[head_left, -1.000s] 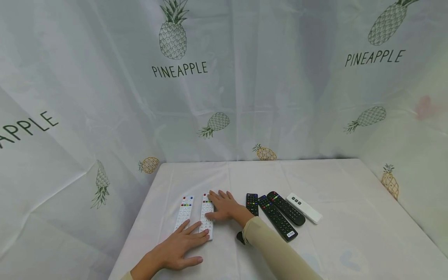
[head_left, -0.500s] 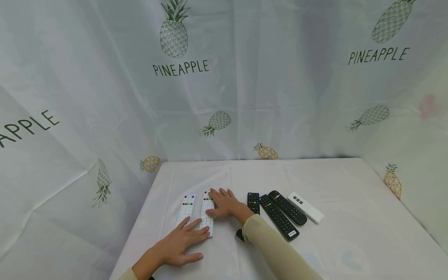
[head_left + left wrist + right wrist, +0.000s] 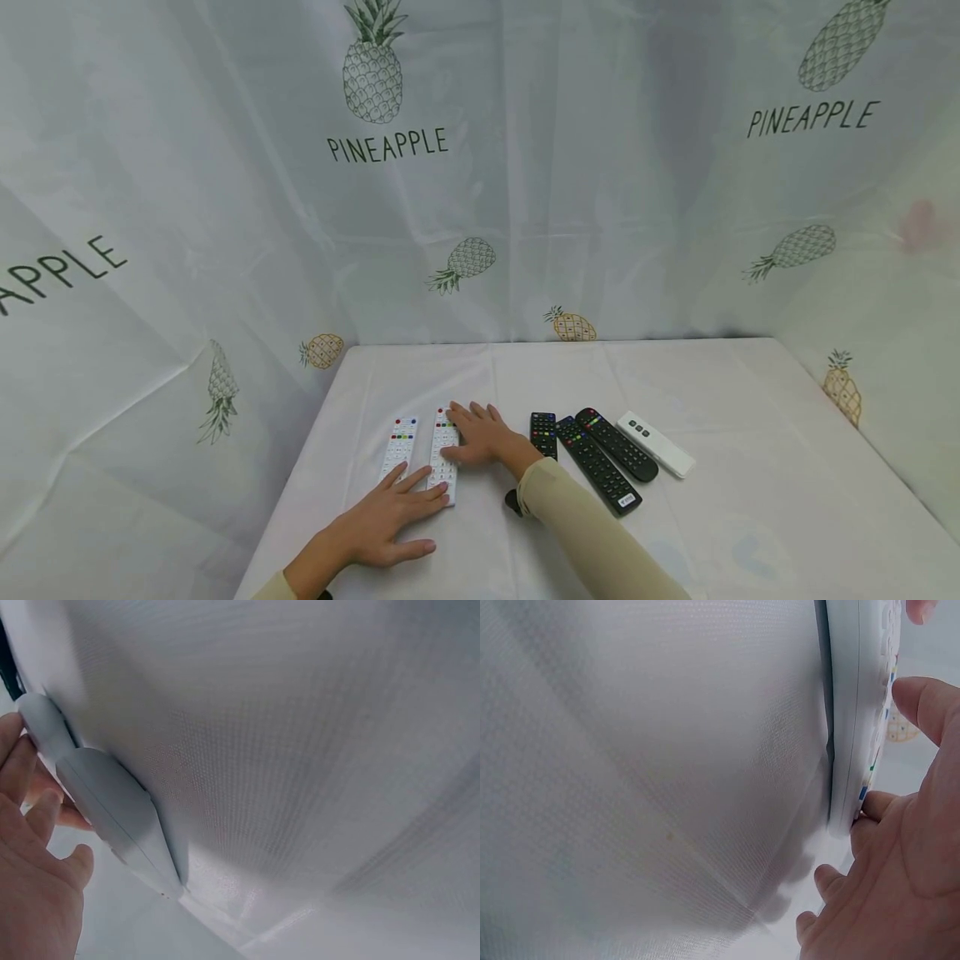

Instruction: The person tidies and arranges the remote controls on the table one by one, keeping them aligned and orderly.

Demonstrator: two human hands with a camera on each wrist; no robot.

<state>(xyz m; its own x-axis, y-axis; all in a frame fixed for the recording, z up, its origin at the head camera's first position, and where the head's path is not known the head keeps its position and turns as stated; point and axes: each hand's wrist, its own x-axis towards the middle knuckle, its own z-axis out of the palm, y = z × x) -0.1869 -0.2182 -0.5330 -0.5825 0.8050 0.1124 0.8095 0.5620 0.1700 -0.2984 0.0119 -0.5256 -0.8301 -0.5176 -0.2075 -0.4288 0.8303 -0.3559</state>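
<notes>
Two white remote controls lie side by side on the white-covered table: a left one point(image 3: 398, 442) and a right one point(image 3: 442, 471). My left hand point(image 3: 390, 525) spreads its fingers over their near ends, fingertips at both in the left wrist view. That view shows the rounded end of the nearer white remote point(image 3: 120, 810). Over the far end of the right white remote, my right hand point(image 3: 483, 437) lies with straight fingers, its thumb on the buttons. In the right wrist view the fingertips point(image 3: 874, 804) meet the side and face of that remote point(image 3: 851, 712).
Right of my right hand lie three black remotes: a short one point(image 3: 543, 433), a long one point(image 3: 597, 467) and a rounded one point(image 3: 617, 446). Beyond them is a white remote point(image 3: 656, 444) with few buttons. A pineapple-print curtain point(image 3: 600, 208) hangs behind the table point(image 3: 720, 400).
The head view has shifted slightly. My left hand and the right white remote have edged a little away from me; my right hand keeps nearly the same pose.
</notes>
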